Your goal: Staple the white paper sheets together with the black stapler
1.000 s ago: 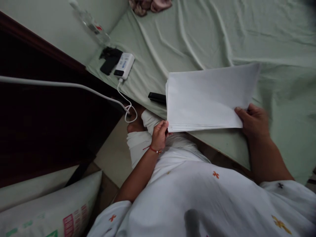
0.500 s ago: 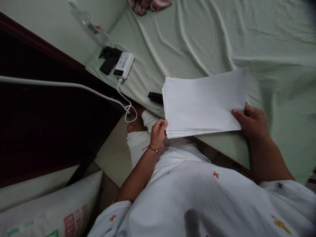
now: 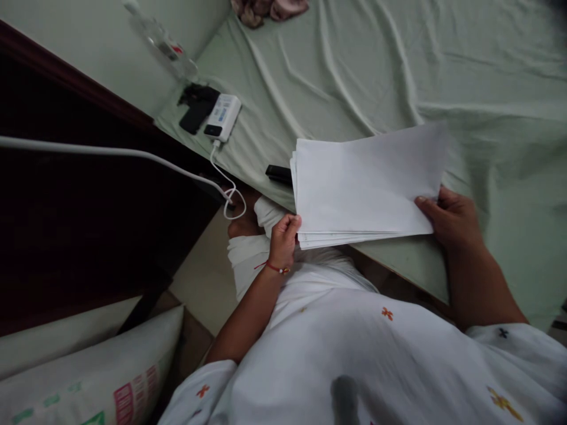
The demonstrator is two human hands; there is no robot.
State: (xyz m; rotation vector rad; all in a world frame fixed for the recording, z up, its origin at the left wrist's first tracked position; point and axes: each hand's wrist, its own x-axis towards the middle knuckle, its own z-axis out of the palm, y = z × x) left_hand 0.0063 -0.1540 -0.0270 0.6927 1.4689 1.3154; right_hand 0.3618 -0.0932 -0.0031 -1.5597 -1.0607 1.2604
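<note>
A loose stack of white paper sheets [image 3: 363,186] is held between my two hands, above the edge of the bed. My left hand [image 3: 283,239] pinches the stack at its near left corner. On the right side my right hand [image 3: 454,215] grips the sheets, thumb on top and fingers underneath, hidden by the paper. The sheets are slightly fanned along the left and near edges, and the far right corner curls up and looks blurred. A black object [image 3: 279,173] sits partly under the stack's left edge; I cannot make out its kind.
The bed has a wrinkled pale green sheet [image 3: 354,77]. On its left lie a white power bank [image 3: 224,118] with a white cable [image 3: 228,174], a dark item [image 3: 195,115] and a clear bottle [image 3: 172,53]. A printed sack [image 3: 101,372] stands lower left.
Both hands keep their grip on the paper stack and barely move. The far right corner of the top sheet has shifted slightly to the right.
</note>
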